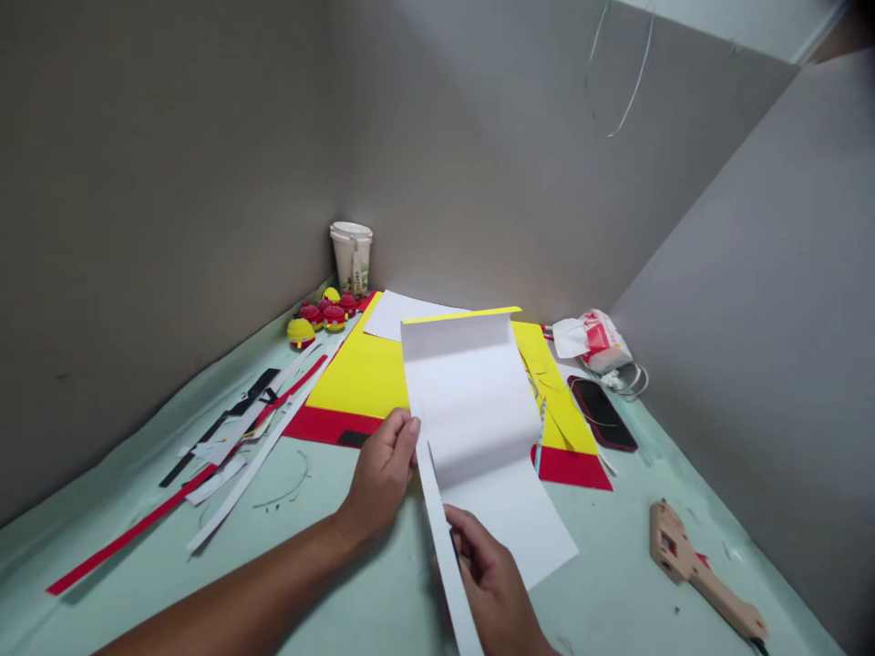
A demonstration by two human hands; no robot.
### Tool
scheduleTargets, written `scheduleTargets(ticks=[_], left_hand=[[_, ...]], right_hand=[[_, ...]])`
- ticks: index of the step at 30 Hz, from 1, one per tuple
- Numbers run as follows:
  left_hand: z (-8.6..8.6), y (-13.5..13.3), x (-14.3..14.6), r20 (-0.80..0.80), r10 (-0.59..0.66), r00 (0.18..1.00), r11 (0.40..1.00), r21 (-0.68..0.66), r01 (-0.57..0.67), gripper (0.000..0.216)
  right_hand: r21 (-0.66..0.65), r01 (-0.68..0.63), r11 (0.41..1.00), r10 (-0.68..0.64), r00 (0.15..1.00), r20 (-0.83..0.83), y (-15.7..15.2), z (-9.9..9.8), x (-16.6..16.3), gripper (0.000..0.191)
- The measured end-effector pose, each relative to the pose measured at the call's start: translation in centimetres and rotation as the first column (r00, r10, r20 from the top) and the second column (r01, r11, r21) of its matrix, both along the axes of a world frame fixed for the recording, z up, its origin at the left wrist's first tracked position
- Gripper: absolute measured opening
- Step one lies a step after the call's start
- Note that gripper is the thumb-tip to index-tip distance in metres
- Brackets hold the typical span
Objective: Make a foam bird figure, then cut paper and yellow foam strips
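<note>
My left hand (383, 474) pinches the left edge of a white paper sheet (478, 419) that is lifted and curled above the table. A narrow white strip (444, 556) hangs from the sheet's left side, partly cut away. My right hand (488, 583) is closed low at the start of that strip; what it grips is hidden behind the paper. The sheet's back shows a yellow top edge. Under it lie a yellow sheet (362, 374) and a red sheet (321, 424) on the pale green table (602, 583).
Red, white and black paper strips (232, 446) lie at the left. Several red and yellow round toys (321, 317) and a paper cup (352, 258) stand in the back corner. A phone (602, 412), a tissue pack (591, 339) and a wooden tool (697, 569) lie at the right. Grey walls enclose the table.
</note>
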State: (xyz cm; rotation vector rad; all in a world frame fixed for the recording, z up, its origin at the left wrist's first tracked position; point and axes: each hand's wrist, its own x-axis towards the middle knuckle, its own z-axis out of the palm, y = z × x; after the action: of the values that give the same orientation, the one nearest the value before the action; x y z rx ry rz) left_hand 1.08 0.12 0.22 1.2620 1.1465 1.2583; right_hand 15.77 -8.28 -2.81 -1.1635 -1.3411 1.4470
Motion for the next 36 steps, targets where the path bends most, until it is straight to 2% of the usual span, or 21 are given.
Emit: scheduleTargets(ticks=[8,16,27,36], left_hand=[[0.26,0.02,-0.02,-0.011,0.01,1.0,1.0,0.004,-0.01,0.032],[0.38,-0.25,0.22,0.081,0.021,0.997,0.999,-0.036,-0.018,0.036],[0.1,-0.11,0.19,0.007,0.031,0.999,0.999,0.008,-0.031,0.035],[0.16,-0.12,0.2,0.026,0.026,0.999,1.0,-0.012,-0.026,0.035]], right_hand=[[0.014,-0.006,1.0,0.006,1.0,0.003,0.05,-0.02,0.03,0.034],[-0.013,0.013,1.0,-0.013,0.999,-0.035,-0.1,-0.32,-0.07,0.034],[-0.027,0.057,0.998,-0.057,0.998,-0.004,-0.25,-0.21,-0.31,0.031],[-0.028,0.04,0.999,-0.041,0.999,-0.028,-0.07,0.27,-0.3,0.034]])
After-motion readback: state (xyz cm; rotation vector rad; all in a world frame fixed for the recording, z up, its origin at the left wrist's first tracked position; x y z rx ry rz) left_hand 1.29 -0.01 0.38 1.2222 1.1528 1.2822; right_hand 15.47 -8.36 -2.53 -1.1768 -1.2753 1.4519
